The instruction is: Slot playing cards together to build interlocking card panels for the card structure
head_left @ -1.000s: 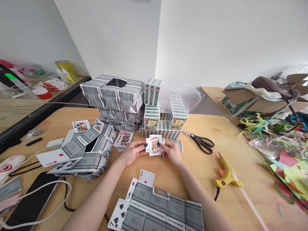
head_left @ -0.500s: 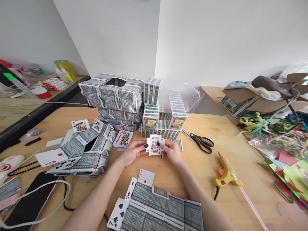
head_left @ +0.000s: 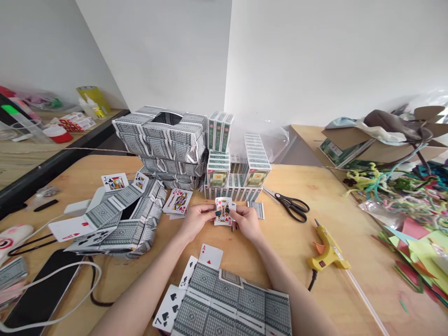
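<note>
Between my two hands, just in front of the stacked card boxes, is a small set of playing cards [head_left: 223,215], a king of hearts on top and an ace behind it. My left hand [head_left: 198,220] pinches the left edge, thumb on the king. On the right edge, my right hand [head_left: 248,223] grips with its thumb on the card face. Closer to me lies a panel of joined cards [head_left: 233,303], backs up, with an ace of diamonds [head_left: 211,256] and a seven of spades [head_left: 169,308] sticking out at its edges.
Black scissors [head_left: 292,205] and a yellow glue gun [head_left: 327,249] lie to the right. Card boxes [head_left: 219,177] and a card-covered structure [head_left: 161,144] stand behind. Another card piece [head_left: 140,228], loose face cards [head_left: 179,201] and a phone [head_left: 42,294] with cables are leftward. Coloured paper [head_left: 413,252] lies far right.
The ace that showed on the left of the king is now covered, while its right part still shows. My left fingers have shifted slightly onto the king. The view has moved a little.
</note>
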A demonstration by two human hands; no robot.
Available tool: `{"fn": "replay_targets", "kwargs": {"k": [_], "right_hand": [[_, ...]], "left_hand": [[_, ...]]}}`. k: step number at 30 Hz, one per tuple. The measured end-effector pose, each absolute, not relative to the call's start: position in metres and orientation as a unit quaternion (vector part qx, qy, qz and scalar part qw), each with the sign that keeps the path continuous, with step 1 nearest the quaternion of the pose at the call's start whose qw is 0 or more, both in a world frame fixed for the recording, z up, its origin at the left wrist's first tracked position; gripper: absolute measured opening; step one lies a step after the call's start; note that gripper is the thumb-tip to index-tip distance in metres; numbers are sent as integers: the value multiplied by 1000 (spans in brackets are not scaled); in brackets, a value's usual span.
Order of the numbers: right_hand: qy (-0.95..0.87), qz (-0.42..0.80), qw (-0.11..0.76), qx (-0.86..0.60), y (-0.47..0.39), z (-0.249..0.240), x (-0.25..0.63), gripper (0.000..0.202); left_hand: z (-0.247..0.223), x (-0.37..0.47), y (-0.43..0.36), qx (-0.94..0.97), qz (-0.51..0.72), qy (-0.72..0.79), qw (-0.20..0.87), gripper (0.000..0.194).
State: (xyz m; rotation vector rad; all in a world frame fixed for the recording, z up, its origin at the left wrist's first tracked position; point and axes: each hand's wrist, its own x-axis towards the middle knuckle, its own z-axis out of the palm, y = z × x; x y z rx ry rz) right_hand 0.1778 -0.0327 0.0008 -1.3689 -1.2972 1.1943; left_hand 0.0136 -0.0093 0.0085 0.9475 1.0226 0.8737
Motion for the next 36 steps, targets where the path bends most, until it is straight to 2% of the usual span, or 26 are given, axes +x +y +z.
{"fn": "replay_targets", "kwargs": {"k": [25, 32, 36], "right_hand": [[-510, 547, 431, -505, -31, 6, 179, 31], [-519, 542, 430, -502, -30, 3, 183, 33], [-539, 538, 412, -500, -31, 5, 184, 35]], "left_hand": [[10, 16, -10, 382, 388, 517, 660, 19], [7, 2, -4, 400, 337, 418, 743, 24], [6, -2, -2, 378, 347, 396, 762, 25]]}}
